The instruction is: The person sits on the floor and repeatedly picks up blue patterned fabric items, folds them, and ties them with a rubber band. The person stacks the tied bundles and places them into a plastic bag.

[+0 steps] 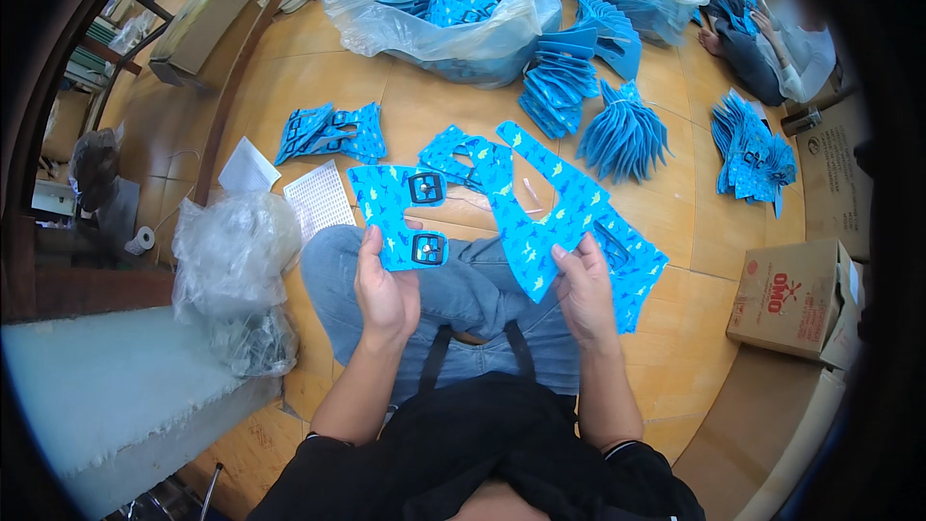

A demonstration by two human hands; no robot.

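My left hand [389,297] is closed on a blue patterned strap piece [382,195], its thumb lying over the front. Two black square buckles [425,187] sit along that piece's right side. In my right hand [585,297], pinched between thumb and fingers, is a forked blue patterned piece [529,249] with two long arms pointing away from me. The two held pieces are apart, both above my crossed legs. More patterned blue pieces [644,268] show beside and behind my right hand; whether it touches them I cannot tell. Beyond the forked piece lies another blue piece [446,147].
Buckled blue pieces [333,132] and a printed sheet [320,201] lie ahead left. Tied blue bundles [625,135] and plastic bags [439,34] of blue pieces stand ahead. Clear plastic [236,251] is at left, a cardboard box [793,297] at right. Another person [786,53] sits far right.
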